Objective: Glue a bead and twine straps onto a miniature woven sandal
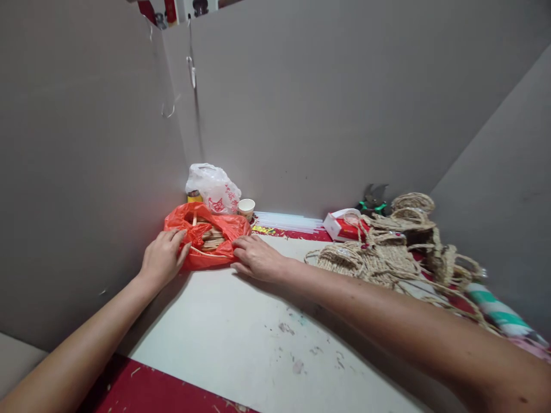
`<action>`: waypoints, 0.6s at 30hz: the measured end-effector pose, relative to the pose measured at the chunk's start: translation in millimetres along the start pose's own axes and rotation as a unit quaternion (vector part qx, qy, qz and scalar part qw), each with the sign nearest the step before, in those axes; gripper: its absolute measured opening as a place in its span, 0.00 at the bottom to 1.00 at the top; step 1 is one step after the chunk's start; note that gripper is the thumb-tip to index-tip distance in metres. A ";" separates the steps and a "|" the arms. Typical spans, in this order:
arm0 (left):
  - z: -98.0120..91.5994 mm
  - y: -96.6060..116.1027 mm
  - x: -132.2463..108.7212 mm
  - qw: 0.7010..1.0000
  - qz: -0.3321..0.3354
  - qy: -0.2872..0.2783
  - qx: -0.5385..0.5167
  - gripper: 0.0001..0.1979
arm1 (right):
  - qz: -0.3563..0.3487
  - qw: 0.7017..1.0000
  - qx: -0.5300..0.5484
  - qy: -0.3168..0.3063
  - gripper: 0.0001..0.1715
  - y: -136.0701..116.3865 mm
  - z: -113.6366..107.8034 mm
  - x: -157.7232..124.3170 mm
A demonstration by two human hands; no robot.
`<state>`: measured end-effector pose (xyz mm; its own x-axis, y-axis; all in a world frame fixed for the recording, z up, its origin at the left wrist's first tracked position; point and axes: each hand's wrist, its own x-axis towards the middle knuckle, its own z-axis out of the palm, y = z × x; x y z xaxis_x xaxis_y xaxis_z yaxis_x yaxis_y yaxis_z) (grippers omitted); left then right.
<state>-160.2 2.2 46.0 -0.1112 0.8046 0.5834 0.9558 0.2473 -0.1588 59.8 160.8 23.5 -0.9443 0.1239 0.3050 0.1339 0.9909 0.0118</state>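
An orange-red plastic bag (202, 264) sits near the far left corner of the white board, its mouth spread wide. Inside lie several thin wooden sticks (212, 239), and one pale strand curves along the near rim. My left hand (166, 256) has its fingers curled on the bag's left edge. On the opposite edge, my right hand (258, 257) holds the plastic with bent fingers, palm down. The lower part of the bag's contents is hidden by plastic.
Behind the bag stand a white plastic bag (215, 186) and a paper cup (247, 207). Translucent glue sticks (288, 221) lie along the grey partition (301, 115). To the right are a red box (344, 226), green-handled pliers (373, 201) and coils of braided straw rope (379, 261).
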 end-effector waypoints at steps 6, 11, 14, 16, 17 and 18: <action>9.7 -13.7 -0.6 0.997 -0.025 -0.072 0.013 0.21 | 0.014 1.000 -0.014 0.003 0.19 -1.7 -4.8 -2.1; -4.4 -25.3 0.0 0.999 -0.045 0.026 0.005 0.16 | 0.077 0.997 -0.002 0.006 0.19 5.7 -13.9 -0.9; -33.9 -29.3 10.8 0.986 -0.064 0.148 -0.048 0.13 | 0.089 0.993 0.056 0.058 0.19 0.7 -22.4 1.4; -57.8 -25.1 18.7 0.960 -0.079 0.251 -0.094 0.12 | 0.085 0.978 0.155 0.112 0.20 -13.5 -28.2 2.2; -68.7 -20.2 21.7 0.944 -0.091 0.296 -0.115 0.11 | 0.085 0.962 0.230 0.124 0.20 -24.1 -30.7 2.3; -78.0 -13.5 23.3 0.928 -0.108 0.332 -0.132 0.11 | 0.093 0.934 0.323 0.119 0.19 -36.5 -32.7 2.4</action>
<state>-154.4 -24.6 123.9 -0.1996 0.2206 0.9547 0.9738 0.1529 0.1683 62.5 123.2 55.0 -0.8186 0.3576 0.4494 0.0056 0.7874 -0.6164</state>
